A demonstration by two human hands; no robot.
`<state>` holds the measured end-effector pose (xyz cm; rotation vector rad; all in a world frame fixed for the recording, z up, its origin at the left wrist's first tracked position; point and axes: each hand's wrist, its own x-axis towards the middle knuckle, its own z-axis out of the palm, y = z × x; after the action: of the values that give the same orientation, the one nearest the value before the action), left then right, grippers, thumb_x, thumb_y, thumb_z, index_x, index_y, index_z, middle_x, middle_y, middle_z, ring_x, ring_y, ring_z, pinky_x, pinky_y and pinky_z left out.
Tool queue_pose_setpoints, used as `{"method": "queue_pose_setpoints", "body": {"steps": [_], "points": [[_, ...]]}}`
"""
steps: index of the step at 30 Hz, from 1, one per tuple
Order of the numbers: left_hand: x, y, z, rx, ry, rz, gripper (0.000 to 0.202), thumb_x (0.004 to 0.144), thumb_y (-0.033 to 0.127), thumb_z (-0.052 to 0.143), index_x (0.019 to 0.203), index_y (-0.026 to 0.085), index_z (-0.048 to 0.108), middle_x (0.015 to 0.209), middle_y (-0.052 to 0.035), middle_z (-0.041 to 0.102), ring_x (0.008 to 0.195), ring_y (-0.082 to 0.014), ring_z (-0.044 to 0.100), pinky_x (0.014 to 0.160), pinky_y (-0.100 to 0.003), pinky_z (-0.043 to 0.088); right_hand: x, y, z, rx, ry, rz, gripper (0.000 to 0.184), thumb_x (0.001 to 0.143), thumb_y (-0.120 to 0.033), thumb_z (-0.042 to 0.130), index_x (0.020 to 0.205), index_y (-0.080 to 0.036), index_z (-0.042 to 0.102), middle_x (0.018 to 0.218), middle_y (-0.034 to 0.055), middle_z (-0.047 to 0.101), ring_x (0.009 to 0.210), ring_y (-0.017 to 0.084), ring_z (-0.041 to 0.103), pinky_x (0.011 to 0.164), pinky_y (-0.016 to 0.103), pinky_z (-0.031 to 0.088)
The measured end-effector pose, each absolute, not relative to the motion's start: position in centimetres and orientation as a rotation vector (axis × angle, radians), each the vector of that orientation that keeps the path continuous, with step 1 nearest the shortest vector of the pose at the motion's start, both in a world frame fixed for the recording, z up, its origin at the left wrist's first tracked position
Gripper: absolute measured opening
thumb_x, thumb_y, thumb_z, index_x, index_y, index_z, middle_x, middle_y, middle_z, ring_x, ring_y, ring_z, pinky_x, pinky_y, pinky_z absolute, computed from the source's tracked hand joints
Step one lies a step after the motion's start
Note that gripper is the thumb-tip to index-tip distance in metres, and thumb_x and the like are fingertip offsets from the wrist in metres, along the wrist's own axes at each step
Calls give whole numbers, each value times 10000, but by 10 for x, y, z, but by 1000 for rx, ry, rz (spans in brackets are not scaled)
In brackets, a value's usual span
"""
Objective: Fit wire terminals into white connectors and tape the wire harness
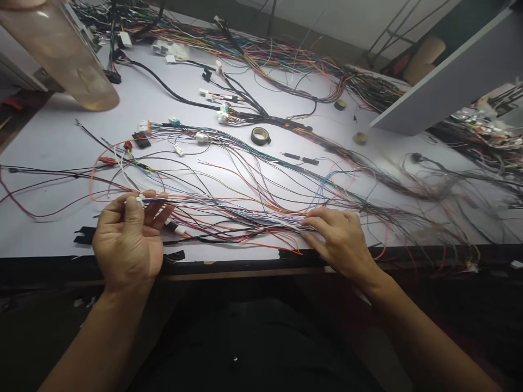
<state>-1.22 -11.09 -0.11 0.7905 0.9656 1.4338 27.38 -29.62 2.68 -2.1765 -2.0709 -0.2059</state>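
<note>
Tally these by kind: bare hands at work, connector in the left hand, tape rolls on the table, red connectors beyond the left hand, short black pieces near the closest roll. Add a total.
Bare hands: 2
Held white connector: 1
Tape rolls: 3
Red connectors: 2
Short black pieces: 2
Total: 10

Tabletop bright, clothing dim; left hand sharp; right-side wires smeared, edges stretched.

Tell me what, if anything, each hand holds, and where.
The left hand pinches a white plug by its body. The right hand touches wires; whether it grips them cannot be told.
</note>
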Motion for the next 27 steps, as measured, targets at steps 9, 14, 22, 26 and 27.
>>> {"method": "queue_pose_setpoints", "body": {"steps": [9, 14, 22, 26, 27], "points": [[0, -114, 16, 816, 963, 1429, 144, 825, 233, 683, 895, 163, 578, 907, -35, 661, 866, -198, 685, 718, -355, 609, 270, -273, 27, -2056, -1906, -265, 135, 924, -288, 555, 874, -230, 666, 906, 3, 707, 820, 154, 595, 824, 356, 300], [2, -114, 21, 807, 948, 1409, 109, 852, 224, 655, 910, 178, 575, 950, -23, 663, 894, -177, 680, 741, -326, 597, 230, -258, 23, -1860, -2051, -115, 167, 951, -290, 516, 905, -237, 667, 892, -9, 710, 798, 140, 567, 779, 322, 313], [3, -112, 11, 765, 940, 1445, 177, 821, 266, 690, 891, 156, 570, 933, -40, 659, 893, -195, 683, 698, -316, 599, 218, -226, 24, -2124, -2234, 52, 216, 954, -248, 499, 858, -216, 691, 891, 11, 682, 790, 146, 566, 755, 333, 257], [1, -109, 2, 741, 928, 1435, 196, 795, 261, 715, 884, 158, 575, 939, -42, 650, 902, -205, 684, 699, -320, 601, 217, -217, 39, -2279, -2238, 341, 172, 940, -285, 531, 881, -197, 667, 923, 10, 673, 804, 148, 590, 740, 312, 264], [1, -109, 1, 738, 927, 1433, 196, 793, 264, 718, 882, 161, 577, 939, -40, 649, 900, -202, 685, 696, -316, 601, 217, -215, 42, -2294, -2245, 402, 162, 939, -285, 533, 889, -191, 656, 932, 14, 671, 806, 149, 592, 732, 306, 266]]}}
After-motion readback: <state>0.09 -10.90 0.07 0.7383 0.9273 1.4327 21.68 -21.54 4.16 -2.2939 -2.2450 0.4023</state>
